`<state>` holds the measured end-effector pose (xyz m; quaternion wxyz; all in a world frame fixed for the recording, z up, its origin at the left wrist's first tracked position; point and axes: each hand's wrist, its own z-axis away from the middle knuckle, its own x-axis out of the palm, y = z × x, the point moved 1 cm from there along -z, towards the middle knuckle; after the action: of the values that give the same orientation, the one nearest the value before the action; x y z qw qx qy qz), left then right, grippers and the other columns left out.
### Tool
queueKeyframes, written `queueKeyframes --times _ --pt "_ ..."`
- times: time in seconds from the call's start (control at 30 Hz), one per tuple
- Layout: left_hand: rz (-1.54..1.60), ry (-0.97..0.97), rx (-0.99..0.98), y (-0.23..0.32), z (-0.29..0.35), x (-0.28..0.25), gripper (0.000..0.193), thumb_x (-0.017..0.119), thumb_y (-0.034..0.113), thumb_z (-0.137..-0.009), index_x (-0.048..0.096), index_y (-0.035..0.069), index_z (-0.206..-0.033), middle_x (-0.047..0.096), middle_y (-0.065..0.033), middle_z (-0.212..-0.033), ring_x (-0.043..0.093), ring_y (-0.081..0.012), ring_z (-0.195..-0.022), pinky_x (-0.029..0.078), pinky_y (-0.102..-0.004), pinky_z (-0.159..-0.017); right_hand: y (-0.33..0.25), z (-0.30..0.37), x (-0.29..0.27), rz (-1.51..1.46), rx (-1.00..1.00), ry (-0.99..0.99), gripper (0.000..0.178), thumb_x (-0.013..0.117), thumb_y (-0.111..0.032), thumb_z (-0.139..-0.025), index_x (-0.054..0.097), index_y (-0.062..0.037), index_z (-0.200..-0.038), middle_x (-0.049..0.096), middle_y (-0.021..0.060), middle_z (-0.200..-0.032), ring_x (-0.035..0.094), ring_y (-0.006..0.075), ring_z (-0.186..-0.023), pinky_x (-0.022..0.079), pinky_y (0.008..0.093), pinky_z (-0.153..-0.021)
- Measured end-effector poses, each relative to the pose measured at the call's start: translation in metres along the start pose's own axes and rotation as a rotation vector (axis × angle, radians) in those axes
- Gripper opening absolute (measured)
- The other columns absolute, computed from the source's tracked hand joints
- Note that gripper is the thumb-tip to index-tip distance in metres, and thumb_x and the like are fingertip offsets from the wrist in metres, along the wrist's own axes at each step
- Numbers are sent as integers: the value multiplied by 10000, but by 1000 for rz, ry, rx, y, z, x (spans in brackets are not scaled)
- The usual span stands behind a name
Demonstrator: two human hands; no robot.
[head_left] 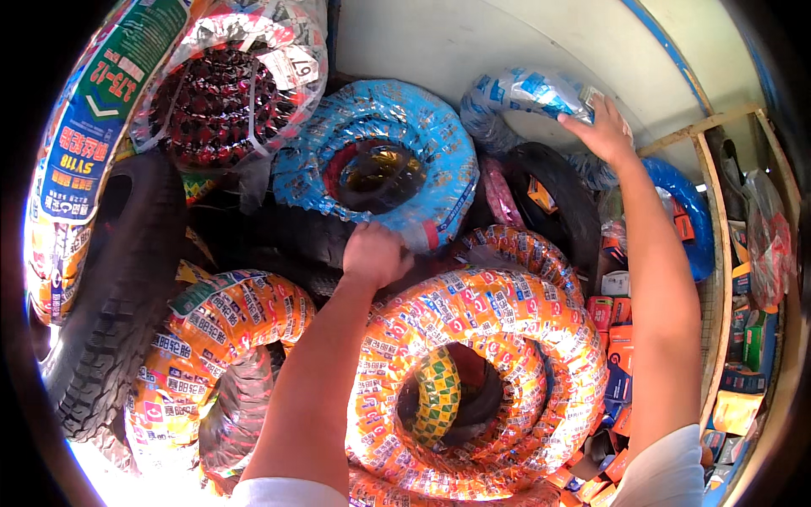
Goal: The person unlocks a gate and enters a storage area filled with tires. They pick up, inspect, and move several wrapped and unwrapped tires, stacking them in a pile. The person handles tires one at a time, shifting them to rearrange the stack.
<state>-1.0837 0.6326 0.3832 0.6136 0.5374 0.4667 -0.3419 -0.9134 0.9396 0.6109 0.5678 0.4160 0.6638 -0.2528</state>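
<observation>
My left hand is closed at the lower edge of a tyre in light-blue printed wrap. Its fingertips are hidden beneath that edge. Farther up on the right, my right hand grips a tyre in clear and blue wrap, thumb apart from the fingers, which curl over its far side. In front of my left forearm's inner side lies a stack of tyres in orange printed wrap. A bare black tyre leans between the two tyres that my hands touch.
A tall wrapped tyre and a knobbly black tyre stand at the left. Behind them is a clear-wrapped bundle. A wooden-framed rack and several small boxes line the right, below a pale wall.
</observation>
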Motion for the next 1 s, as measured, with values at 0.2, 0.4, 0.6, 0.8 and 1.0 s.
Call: queueKeyframes --times 0.2,0.4,0.6,0.8,1.0 --pt "-6 13 -23 -15 5 5 419 611 462 -780 674 69 -911 654 -90 -937 578 -248 -990 420 -378 -897 -69 164 -31 -149 -454 -346 829 650 -580 -764 440 -40 -1356 357 226 -1443 293 381 -1364 246 485 -1105" --pt "24 123 134 -4 -1 -1 406 615 444 -773 671 82 -947 627 -68 -1071 522 -233 -1124 368 -409 -1020 -42 249 -8 -226 -230 -415 822 691 -627 -686 522 -56 -1252 637 205 -1072 627 385 -954 485 465 -818" --pt "301 359 107 -13 26 -43 367 636 347 -818 635 73 -1063 606 -117 -1099 517 -334 -1121 365 -446 -1022 -62 240 0 -271 -131 -436 776 714 -630 -658 593 -50 -1160 638 208 -1067 620 376 -976 480 458 -841" --pt "339 676 218 49 75 -304 335 727 244 -799 645 41 -1053 660 -134 -986 621 -243 -972 482 -378 -829 -42 255 10 -239 -86 -319 752 728 -614 -648 611 -55 -1137 643 190 -1070 613 356 -1003 484 452 -841" --pt "-95 785 -188 -49 144 -434 450 655 404 -849 636 92 -1173 649 -141 -1140 638 -232 -1028 458 -305 -881 -52 253 10 -298 -125 -286 769 707 -636 -660 610 -44 -1141 640 203 -1065 607 367 -1005 483 453 -839"
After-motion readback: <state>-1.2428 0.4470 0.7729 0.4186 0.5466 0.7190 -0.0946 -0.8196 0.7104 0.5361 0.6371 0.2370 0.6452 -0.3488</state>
